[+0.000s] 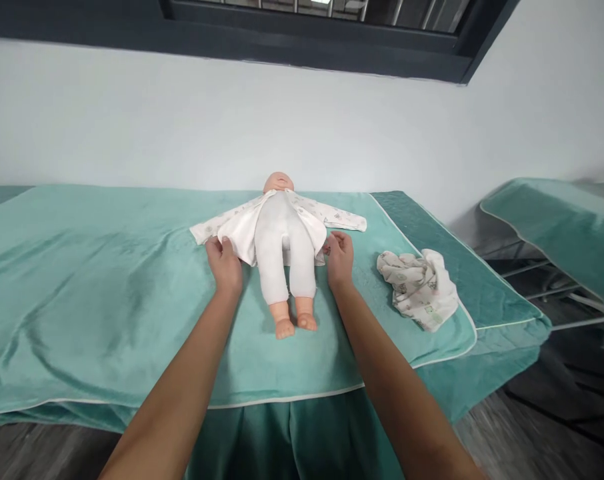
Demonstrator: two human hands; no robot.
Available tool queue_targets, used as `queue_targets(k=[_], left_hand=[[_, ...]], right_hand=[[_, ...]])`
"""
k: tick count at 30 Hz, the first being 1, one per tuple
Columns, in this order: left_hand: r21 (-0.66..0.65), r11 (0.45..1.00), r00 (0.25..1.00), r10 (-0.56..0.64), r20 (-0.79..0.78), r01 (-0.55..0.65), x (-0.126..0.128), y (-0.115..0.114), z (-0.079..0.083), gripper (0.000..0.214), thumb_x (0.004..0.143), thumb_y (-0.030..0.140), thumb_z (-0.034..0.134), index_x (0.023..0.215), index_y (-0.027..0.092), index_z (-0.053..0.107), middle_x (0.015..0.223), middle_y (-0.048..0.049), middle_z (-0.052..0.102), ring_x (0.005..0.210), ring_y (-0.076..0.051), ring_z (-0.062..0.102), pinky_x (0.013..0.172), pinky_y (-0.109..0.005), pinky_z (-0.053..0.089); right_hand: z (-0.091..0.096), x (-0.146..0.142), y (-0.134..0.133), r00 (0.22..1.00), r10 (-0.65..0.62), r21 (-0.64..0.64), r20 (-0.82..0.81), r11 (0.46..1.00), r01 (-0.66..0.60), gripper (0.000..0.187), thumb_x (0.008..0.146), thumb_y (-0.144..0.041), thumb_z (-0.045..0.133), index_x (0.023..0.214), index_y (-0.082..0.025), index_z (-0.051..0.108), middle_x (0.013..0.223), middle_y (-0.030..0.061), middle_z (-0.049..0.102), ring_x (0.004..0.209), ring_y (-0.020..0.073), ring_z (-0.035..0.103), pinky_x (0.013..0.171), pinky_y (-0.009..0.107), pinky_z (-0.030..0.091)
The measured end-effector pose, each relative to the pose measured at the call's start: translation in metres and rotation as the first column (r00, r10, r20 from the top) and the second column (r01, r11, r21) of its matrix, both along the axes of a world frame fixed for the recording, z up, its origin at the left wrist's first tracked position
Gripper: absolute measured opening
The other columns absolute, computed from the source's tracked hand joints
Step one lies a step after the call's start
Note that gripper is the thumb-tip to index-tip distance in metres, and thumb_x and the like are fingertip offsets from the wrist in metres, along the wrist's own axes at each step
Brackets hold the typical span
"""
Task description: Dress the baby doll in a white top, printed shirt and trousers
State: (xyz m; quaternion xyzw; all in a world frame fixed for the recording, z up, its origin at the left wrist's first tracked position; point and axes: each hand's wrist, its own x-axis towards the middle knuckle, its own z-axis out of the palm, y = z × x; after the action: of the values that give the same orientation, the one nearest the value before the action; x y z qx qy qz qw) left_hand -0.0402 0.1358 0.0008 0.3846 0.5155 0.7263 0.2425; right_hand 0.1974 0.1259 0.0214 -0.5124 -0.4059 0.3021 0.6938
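A baby doll point(275, 240) lies on its back, its head toward the wall and bare feet toward me. Its body and legs are white cloth. A white printed baby shirt point(242, 230) is on it, spread open at the front with both sleeves stretched out sideways. My left hand point(225, 265) pinches the edge of the left front panel, just below the sleeve. On the other side, my right hand point(340, 259) has its fingers closed at the edge of the right panel; what lies between the fingertips is partly hidden.
A crumpled white printed garment point(422, 287) lies right of the doll on the green cover point(107, 287). The bed meets a white wall below a dark window frame point(307, 40). Another green-covered bed point(557, 227) stands at the right, across a gap.
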Motion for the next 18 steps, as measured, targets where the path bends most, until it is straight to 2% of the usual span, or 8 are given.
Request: queue_targets(k=[4, 6, 7, 9, 11, 13, 15, 18], left_hand=[[-0.039, 0.989, 0.99, 0.141, -0.024, -0.142, -0.001, -0.001, 0.0, 0.032, 0.085, 0.012, 0.059, 0.111, 0.023, 0.044, 0.09, 0.0037, 0.045, 0.071, -0.009, 0.045, 0.069, -0.022, 0.042], [-0.045, 0.985, 0.986, 0.162, -0.049, -0.164, 0.0, -0.005, 0.002, 0.038, 0.08, 0.006, 0.056, 0.112, 0.023, 0.044, 0.088, 0.0043, 0.042, 0.07, -0.009, 0.043, 0.068, -0.022, 0.04], [-0.041, 0.985, 0.983, 0.167, -0.07, -0.17, 0.0, -0.008, 0.004, 0.039, 0.079, 0.005, 0.055, 0.112, 0.022, 0.044, 0.088, 0.0044, 0.041, 0.07, -0.009, 0.043, 0.069, -0.022, 0.04], [-0.017, 0.985, 0.975, 0.169, -0.142, -0.173, 0.002, -0.013, 0.007, 0.035, 0.079, 0.006, 0.054, 0.109, 0.022, 0.046, 0.087, 0.004, 0.042, 0.073, -0.01, 0.045, 0.073, -0.024, 0.041], [-0.005, 0.99, 0.961, 0.136, -0.241, -0.141, 0.005, -0.019, 0.011, 0.026, 0.082, 0.01, 0.054, 0.106, 0.021, 0.049, 0.084, 0.0035, 0.045, 0.075, -0.012, 0.047, 0.076, -0.026, 0.042], [-0.034, 0.998, 0.936, 0.041, -0.349, -0.056, 0.009, -0.026, 0.015, 0.018, 0.087, 0.016, 0.053, 0.104, 0.021, 0.053, 0.082, 0.0024, 0.051, 0.074, -0.014, 0.051, 0.075, -0.028, 0.042], [-0.093, 0.994, 0.888, -0.087, -0.452, 0.05, 0.013, -0.032, 0.018, 0.016, 0.089, 0.02, 0.052, 0.104, 0.021, 0.057, 0.082, 0.0009, 0.058, 0.074, -0.016, 0.055, 0.074, -0.03, 0.043], [-0.154, 0.976, 0.822, -0.213, -0.528, 0.154, 0.016, -0.044, 0.019, 0.019, 0.09, 0.025, 0.051, 0.104, 0.021, 0.062, 0.081, -0.0002, 0.064, 0.075, -0.018, 0.058, 0.073, -0.031, 0.043]], right_hand=[[-0.005, 0.009, -0.041, 0.995, -0.08, -0.015, 0.054, 0.997, 0.081, 0.028, 0.084, -0.034, 0.06, 0.108, -0.021, 0.053, 0.112, 0.0068, 0.061, 0.096, 0.0173, 0.061, 0.084, 0.032, 0.052], [-0.005, 0.022, -0.073, 0.944, -0.065, 0.013, 0.323, 0.998, 0.064, 0.027, 0.087, -0.032, 0.057, 0.112, -0.02, 0.055, 0.119, 0.0109, 0.062, 0.108, 0.0216, 0.061, 0.093, 0.039, 0.052], [-0.003, 0.032, -0.09, 0.865, -0.076, 0.052, 0.496, 0.997, 0.058, 0.028, 0.089, -0.03, 0.055, 0.115, -0.02, 0.056, 0.122, 0.0127, 0.062, 0.113, 0.0237, 0.06, 0.097, 0.043, 0.051], [0.003, 0.059, -0.122, 0.598, -0.144, 0.122, 0.788, 0.989, 0.078, 0.028, 0.091, -0.028, 0.055, 0.117, -0.02, 0.058, 0.129, 0.0161, 0.061, 0.125, 0.0288, 0.055, 0.11, 0.052, 0.042], [0.012, 0.093, -0.148, 0.332, -0.218, 0.151, 0.918, 0.965, 0.215, 0.03, 0.092, -0.032, 0.057, 0.119, -0.019, 0.059, 0.138, 0.0193, 0.058, 0.136, 0.0361, 0.047, 0.117, 0.062, 0.028], [0.022, 0.129, -0.164, 0.217, -0.243, 0.137, 0.946, 0.901, 0.411, 0.044, 0.09, -0.04, 0.061, 0.126, -0.017, 0.056, 0.151, 0.0237, 0.047, 0.144, 0.0432, 0.038, 0.118, 0.068, 0.02], [0.03, 0.159, -0.17, 0.304, -0.263, 0.046, 0.916, 0.82, 0.571, 0.062, 0.084, -0.049, 0.067, 0.134, -0.016, 0.052, 0.155, 0.0275, 0.04, 0.144, 0.0461, 0.036, 0.116, 0.063, 0.027], [0.038, 0.178, -0.163, 0.651, -0.193, -0.289, 0.734, 0.779, 0.557, 0.081, 0.074, -0.052, 0.074, 0.14, -0.014, 0.048, 0.14, 0.0276, 0.054, 0.125, 0.043, 0.056, 0.103, 0.055, 0.046]])
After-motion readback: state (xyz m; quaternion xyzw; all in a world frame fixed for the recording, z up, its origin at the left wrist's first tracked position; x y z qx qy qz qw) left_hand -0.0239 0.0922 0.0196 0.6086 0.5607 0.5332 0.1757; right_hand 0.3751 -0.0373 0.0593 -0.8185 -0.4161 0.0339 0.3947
